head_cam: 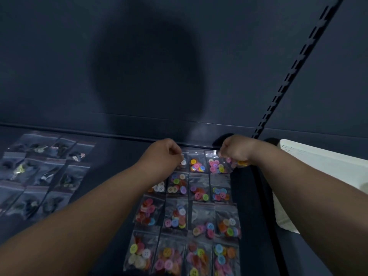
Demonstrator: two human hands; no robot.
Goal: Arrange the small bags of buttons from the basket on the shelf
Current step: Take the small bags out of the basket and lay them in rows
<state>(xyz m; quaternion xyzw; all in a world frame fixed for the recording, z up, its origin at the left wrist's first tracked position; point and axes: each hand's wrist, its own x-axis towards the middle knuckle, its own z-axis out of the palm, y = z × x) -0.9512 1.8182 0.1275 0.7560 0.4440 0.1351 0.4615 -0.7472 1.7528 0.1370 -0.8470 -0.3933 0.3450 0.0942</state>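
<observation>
The small bags (200, 188) at lower centre are clear, glossy plastic holding smooth, shiny plastic buttons (175, 222). The shelf (111, 156) is dark, smooth and matt; the white basket (318, 162) at right looks perforated, matt.

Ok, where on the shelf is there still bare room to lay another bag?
Bare shelf lies between the dark bags and the button bags, back to the wall, partly under the left forearm. The button bags are packed edge to edge; only a thin strip separates them from the basket.
</observation>
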